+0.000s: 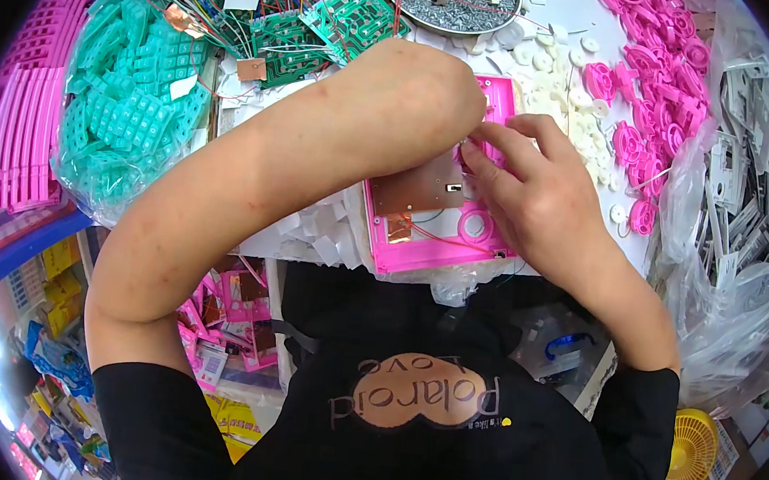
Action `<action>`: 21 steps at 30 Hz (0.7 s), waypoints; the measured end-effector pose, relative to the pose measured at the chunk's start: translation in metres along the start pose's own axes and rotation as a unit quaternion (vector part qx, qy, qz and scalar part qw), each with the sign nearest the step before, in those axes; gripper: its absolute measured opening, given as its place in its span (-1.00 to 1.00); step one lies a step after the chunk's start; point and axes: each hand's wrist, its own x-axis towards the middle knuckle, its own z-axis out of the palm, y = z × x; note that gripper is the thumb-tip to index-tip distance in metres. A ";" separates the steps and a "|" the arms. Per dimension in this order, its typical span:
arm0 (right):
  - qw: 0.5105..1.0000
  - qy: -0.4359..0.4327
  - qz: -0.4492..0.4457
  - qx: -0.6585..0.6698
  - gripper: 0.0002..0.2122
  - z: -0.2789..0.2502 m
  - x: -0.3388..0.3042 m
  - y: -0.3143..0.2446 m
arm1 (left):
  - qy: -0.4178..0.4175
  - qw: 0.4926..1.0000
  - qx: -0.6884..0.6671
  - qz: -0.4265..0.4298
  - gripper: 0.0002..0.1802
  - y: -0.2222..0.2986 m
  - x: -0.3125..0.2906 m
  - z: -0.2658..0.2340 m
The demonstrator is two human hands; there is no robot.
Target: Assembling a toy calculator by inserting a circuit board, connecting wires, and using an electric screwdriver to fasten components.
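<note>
A pink plastic casing (387,257) lies on the table in front of me, with a brown circuit board (412,190) inside it. The board carries a small switch, and beside it are a copper-coloured square (399,228), thin red wires and a pink ring (476,223). My left hand (431,92) reaches over the casing's upper part; its fingers are hidden behind the wrist. From the right, my right hand (538,185) bends in over the casing's right side. Its thumb and fingertips come together at the board's upper edge, on something too small to make out.
Green circuit boards (355,20) with tangled wires and a round tray of small metal screws (467,3) lie at the back. Teal keypads (132,77) fill a bag on the left. White discs (549,71), pink parts (664,82) and a bag of grey parts (751,183) are on the right.
</note>
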 end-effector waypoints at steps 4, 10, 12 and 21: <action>0.997 -0.009 0.025 0.070 -0.73 -0.004 0.002 0.006 | -0.001 1.000 -0.001 0.007 -0.89 0.001 -0.002 0.001; 0.997 0.024 0.054 0.041 -0.71 0.011 -0.001 -0.003 | 0.002 0.999 0.029 0.040 -0.89 0.002 0.001 0.001; 0.998 0.025 0.065 0.010 -0.67 0.014 0.001 -0.011 | -0.001 0.998 0.047 0.043 -0.88 0.002 0.003 0.003; 0.997 -0.024 0.042 0.061 -0.61 -0.004 -0.005 -0.009 | 0.172 0.978 -0.088 -0.077 -0.81 0.006 -0.018 -0.005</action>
